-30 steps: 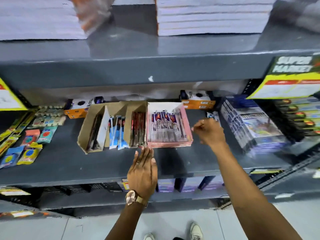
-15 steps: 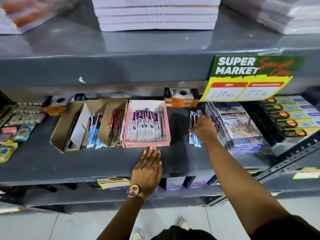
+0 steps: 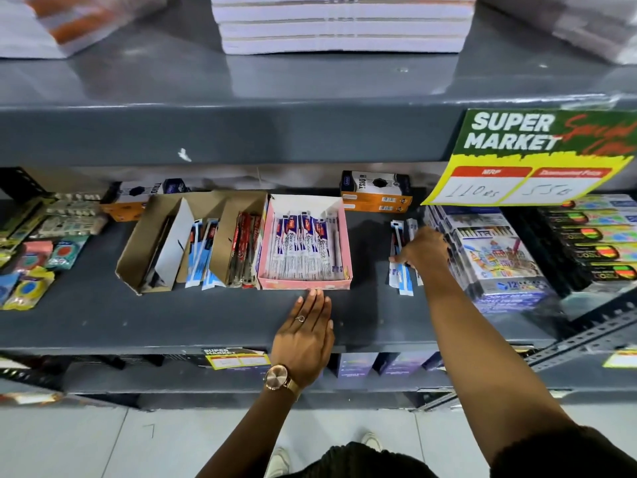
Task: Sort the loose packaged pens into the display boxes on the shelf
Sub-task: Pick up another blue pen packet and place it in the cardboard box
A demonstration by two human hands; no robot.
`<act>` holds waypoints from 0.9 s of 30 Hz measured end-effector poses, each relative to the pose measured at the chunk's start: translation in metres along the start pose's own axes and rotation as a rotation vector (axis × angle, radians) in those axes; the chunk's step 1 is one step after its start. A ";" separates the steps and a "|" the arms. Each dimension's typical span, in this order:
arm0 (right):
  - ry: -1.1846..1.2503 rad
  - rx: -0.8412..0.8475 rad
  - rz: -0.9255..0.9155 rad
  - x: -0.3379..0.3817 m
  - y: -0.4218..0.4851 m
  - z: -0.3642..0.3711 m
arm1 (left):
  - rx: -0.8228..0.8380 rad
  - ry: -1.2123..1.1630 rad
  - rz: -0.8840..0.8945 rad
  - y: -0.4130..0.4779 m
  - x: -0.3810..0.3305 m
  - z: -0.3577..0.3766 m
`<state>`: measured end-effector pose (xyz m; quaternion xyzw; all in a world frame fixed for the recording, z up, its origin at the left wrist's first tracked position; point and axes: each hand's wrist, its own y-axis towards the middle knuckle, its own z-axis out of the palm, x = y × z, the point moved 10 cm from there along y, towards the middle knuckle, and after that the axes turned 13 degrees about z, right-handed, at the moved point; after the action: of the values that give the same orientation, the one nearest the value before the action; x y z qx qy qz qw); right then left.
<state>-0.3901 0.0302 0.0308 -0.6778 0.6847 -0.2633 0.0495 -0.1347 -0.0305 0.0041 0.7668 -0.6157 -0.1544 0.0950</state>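
A pink display box [image 3: 305,282] full of white-and-blue packaged pens sits mid-shelf. Left of it stand brown cardboard display boxes [image 3: 139,251], with red packaged pens [image 3: 243,250] in one and blue-and-white packaged pens [image 3: 203,251] leaning between them. A few loose blue-and-white packaged pens [image 3: 400,270] lie on the shelf to the right. My right hand [image 3: 422,248] rests on these loose pens, fingers curled over them. My left hand [image 3: 305,336] lies flat on the shelf, fingertips touching the pink box's front edge.
Orange-and-white boxes [image 3: 375,193] stand at the back. Stacked marker packs [image 3: 496,257] crowd the right side, right beside the loose pens. Eraser packets [image 3: 31,270] lie far left. A yellow price sign [image 3: 531,160] hangs from the upper shelf [image 3: 241,132], which holds paper stacks.
My right hand moved from a raised fist near the pink box rightward and down onto the loose pens. My left hand stays at the pink box's front. The camera view shifted right.
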 end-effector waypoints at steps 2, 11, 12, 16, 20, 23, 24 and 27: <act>0.027 0.026 -0.006 0.001 0.001 0.002 | -0.021 0.005 0.006 0.001 0.000 -0.002; 0.151 0.039 -0.058 -0.003 -0.002 0.000 | -0.038 0.027 0.045 0.001 -0.001 -0.001; 0.166 0.025 -0.064 -0.004 -0.002 -0.001 | -0.041 0.033 0.050 0.001 -0.001 -0.001; 0.275 0.021 -0.084 -0.009 -0.005 -0.004 | -0.057 0.055 0.063 0.000 -0.001 -0.002; 0.308 0.021 -0.083 -0.016 -0.008 -0.003 | -0.065 0.067 0.067 -0.001 -0.001 -0.002; 0.339 0.031 -0.094 -0.016 -0.009 -0.004 | -0.083 0.068 0.064 -0.001 -0.001 -0.004; 0.364 0.029 -0.092 -0.016 -0.010 -0.007 | -0.086 0.070 0.063 -0.001 -0.001 -0.005; 0.503 0.085 -0.098 -0.017 -0.016 -0.015 | -0.084 0.051 0.053 -0.001 -0.001 -0.006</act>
<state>-0.3804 0.0517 0.0453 -0.6208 0.6301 -0.4542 -0.1065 -0.1313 -0.0293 0.0096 0.7492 -0.6263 -0.1578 0.1468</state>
